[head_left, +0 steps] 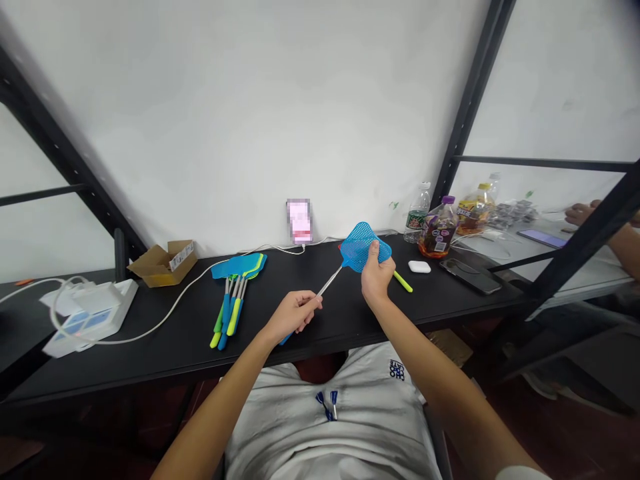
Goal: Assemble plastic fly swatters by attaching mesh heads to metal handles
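A blue fly swatter with a silver shaft is held slantwise above the black desk by both my hands. My left hand is closed around the lower shaft, and a bit of blue handle shows beneath it. On the perforated head, my right hand pinches the right side, thumb on top. Behind that hand a yellow-green handle lies on the desk; what it belongs to is mostly hidden. To the left rests a pile of fly swatters with blue and yellow-green heads and blue, green and yellow-green handles.
A phone leans on the wall with a cable. An open cardboard box and white device stand left. At right are a clear bottle, purple-capped bottle, white case and dark phone. A co-worker's hand shows beyond.
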The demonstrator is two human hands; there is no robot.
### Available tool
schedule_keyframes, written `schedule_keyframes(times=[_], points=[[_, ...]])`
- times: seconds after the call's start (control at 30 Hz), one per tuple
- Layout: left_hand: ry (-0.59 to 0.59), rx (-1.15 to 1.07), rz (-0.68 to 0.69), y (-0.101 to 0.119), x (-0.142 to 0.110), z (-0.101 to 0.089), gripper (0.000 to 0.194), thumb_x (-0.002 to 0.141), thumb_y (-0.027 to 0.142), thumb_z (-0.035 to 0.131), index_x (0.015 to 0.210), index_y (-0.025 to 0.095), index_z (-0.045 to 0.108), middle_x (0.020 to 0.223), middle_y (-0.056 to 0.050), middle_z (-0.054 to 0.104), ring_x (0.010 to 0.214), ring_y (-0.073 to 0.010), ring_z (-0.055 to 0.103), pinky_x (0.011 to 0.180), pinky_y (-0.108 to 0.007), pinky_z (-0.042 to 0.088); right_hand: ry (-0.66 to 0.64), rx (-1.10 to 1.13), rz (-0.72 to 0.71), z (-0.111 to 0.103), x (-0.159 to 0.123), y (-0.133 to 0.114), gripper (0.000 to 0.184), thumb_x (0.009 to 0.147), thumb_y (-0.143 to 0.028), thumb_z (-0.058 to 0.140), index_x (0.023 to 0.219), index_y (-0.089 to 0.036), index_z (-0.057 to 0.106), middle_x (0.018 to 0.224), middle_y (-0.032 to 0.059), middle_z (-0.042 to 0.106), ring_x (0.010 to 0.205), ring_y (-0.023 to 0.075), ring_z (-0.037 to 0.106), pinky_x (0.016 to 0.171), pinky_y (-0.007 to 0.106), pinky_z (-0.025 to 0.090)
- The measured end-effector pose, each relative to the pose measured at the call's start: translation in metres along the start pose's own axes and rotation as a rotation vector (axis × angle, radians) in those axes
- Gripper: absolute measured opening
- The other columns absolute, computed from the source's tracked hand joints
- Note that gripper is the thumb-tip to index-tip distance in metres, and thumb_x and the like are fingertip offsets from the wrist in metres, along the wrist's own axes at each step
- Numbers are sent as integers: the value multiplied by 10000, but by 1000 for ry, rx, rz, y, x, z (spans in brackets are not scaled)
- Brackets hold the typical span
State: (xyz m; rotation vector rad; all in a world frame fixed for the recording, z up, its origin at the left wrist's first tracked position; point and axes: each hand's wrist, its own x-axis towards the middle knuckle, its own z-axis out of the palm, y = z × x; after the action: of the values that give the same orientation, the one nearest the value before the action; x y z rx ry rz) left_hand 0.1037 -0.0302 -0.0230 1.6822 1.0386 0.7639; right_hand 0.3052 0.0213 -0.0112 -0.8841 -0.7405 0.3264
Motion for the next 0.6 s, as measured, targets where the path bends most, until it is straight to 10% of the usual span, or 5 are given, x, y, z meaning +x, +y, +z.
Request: schedule_keyframes(times=[0.6], points=[[-36, 13, 34, 4, -4, 0, 404, 887, 528, 542, 825, 139, 632, 461, 71, 448, 311, -42, 357, 318, -148, 244, -263, -43, 145, -1, -2, 14, 308, 813, -480, 613, 733, -184, 595, 624, 3, 634, 547, 156, 597, 500, 256, 467]])
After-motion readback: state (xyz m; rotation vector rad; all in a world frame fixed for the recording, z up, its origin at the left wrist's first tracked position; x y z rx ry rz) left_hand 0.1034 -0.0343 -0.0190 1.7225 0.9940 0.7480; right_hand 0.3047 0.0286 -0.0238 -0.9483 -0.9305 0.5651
